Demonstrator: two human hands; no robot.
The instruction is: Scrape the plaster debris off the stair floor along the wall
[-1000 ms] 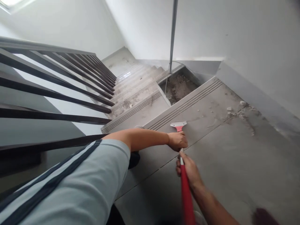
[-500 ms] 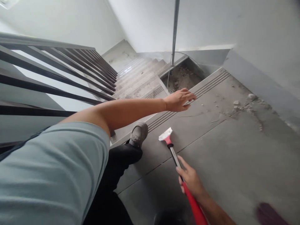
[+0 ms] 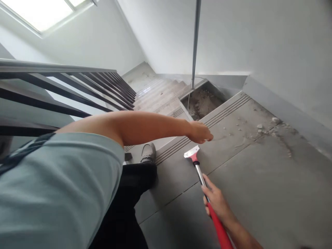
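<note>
Fingers of the right hand (image 3: 217, 202) wrap the red-handled metal floor scraper (image 3: 204, 188), its white blade resting on the dusty grey tiled landing (image 3: 259, 180); the handle's end is cut off below. Left hand (image 3: 199, 132) hovers above the grooved stair edge (image 3: 220, 110), fingers loosely curled, holding nothing I can make out.

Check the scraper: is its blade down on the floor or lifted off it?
Down, it seems: the scraper slants from the right hand to its blade edge on the gray floor. True contact cannot be told.
</note>
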